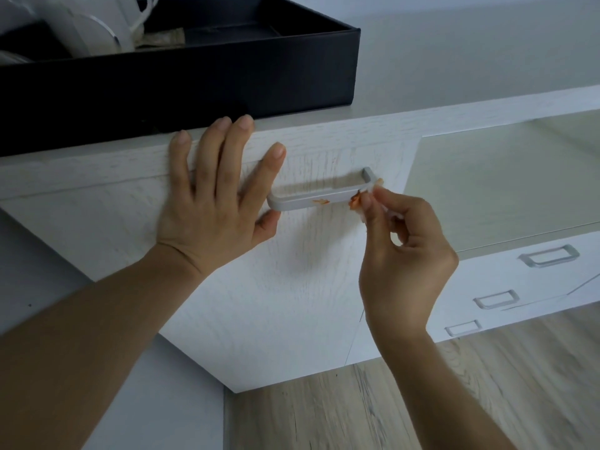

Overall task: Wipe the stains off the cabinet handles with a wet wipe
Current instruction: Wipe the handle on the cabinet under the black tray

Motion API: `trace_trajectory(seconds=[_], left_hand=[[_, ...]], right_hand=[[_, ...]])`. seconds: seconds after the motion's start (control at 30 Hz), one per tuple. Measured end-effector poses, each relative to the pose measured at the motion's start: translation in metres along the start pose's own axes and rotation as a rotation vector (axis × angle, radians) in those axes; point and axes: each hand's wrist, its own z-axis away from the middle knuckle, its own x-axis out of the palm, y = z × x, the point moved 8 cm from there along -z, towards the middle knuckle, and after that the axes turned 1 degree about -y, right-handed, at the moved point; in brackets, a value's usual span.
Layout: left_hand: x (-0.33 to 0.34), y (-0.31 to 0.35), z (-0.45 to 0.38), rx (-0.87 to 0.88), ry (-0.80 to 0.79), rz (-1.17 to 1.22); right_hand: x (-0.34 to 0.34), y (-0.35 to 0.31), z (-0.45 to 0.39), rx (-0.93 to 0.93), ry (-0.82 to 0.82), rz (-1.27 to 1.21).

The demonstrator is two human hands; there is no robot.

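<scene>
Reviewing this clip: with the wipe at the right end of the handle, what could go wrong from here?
1. The wet wipe in the right hand already carries orange residue, so another pass may smear it along the handle rather than lift it.
2. An orange stain remains mid-handle and could be missed.
3. The left hand rests flat on the white cabinet front with its thumb near the handle's left end; wiping leftward could soil it.

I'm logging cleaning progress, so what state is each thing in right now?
Grey metal cabinet handle: still bears an orange stain.
White wet wipe: crumpled, smeared orange, touching the handle's right end.
White wood-grain cabinet door: shut.
Left hand: open, flat against the door.
Right hand: pinching the wipe.
Black open box: uncovered, holding white items.
</scene>
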Motion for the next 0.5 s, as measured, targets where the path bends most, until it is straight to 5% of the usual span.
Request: trace_trajectory(seconds=[0.33,0.5], left_hand=[[-0.012,-0.020,0.002,0.173,-0.066,0.112],[-0.005,-0.025,0.004,0.279,-0.037,-0.031]], right_hand=[[0.000,-0.005,0.002,0.129,-0.041,-0.004],[0.002,-0.004,0.002,0.139,-0.017,-0.043]])
